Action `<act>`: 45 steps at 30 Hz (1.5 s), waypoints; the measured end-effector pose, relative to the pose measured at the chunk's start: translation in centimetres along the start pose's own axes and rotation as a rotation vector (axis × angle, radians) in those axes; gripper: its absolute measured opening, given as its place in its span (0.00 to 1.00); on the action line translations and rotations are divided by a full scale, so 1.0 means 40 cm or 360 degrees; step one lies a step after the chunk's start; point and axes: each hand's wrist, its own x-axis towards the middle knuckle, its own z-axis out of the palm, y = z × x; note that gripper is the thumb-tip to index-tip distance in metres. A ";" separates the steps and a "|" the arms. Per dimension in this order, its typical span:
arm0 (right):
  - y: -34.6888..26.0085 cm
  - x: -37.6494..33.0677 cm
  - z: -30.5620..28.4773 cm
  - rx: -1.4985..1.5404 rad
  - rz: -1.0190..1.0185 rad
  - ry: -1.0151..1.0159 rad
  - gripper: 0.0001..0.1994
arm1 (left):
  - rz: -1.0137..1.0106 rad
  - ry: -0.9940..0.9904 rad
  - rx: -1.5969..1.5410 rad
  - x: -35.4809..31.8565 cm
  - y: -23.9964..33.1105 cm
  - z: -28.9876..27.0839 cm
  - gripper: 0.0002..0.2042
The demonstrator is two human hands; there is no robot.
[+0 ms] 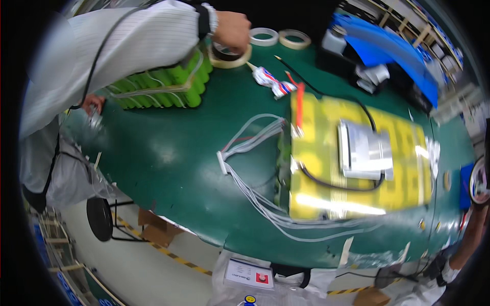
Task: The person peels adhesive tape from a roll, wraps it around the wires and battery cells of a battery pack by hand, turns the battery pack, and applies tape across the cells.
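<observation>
My right hand, at the far right edge, is closed on a ring-shaped roll of tape, partly cut off and blurred. My left hand is not visible. Before me lies a battery pack in yellow wrap. On top sit a silver metal-cased module, a dark cable and a red strip. Grey wires run from the pack's left side to a white connector and along its near edge.
A co-worker's hand reaches tape rolls beyond a green cell pack; their other hand is left. More rolls, a crumpled white tube, and a blue-covered black box lie behind. A stool stands below.
</observation>
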 end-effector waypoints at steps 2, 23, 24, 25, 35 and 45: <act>0.049 -0.120 -0.080 0.0411 0.0193 0.0360 0.15 | 0.0000 -0.0078 -0.0160 -0.081 0.103 0.118 0.12; -0.214 -0.706 0.336 0.0651 0.0063 -0.0977 0.12 | 0.0242 0.1674 -0.2015 -0.449 0.438 0.062 0.07; -0.222 -0.713 0.353 0.0592 -0.0110 -0.0936 0.11 | 0.0299 0.1718 -0.2052 -0.440 0.453 0.037 0.07; -0.223 -0.724 0.359 0.0611 -0.0109 -0.0942 0.11 | 0.0344 0.1757 -0.2094 -0.435 0.467 0.016 0.07; -0.233 -0.746 0.371 0.0353 -0.0629 -0.0703 0.10 | 0.0619 0.1759 -0.2524 -0.474 0.524 -0.112 0.06; -0.245 -0.765 0.359 0.0313 -0.0842 -0.0772 0.13 | 0.0510 0.2159 -0.1888 -0.544 0.587 -0.137 0.07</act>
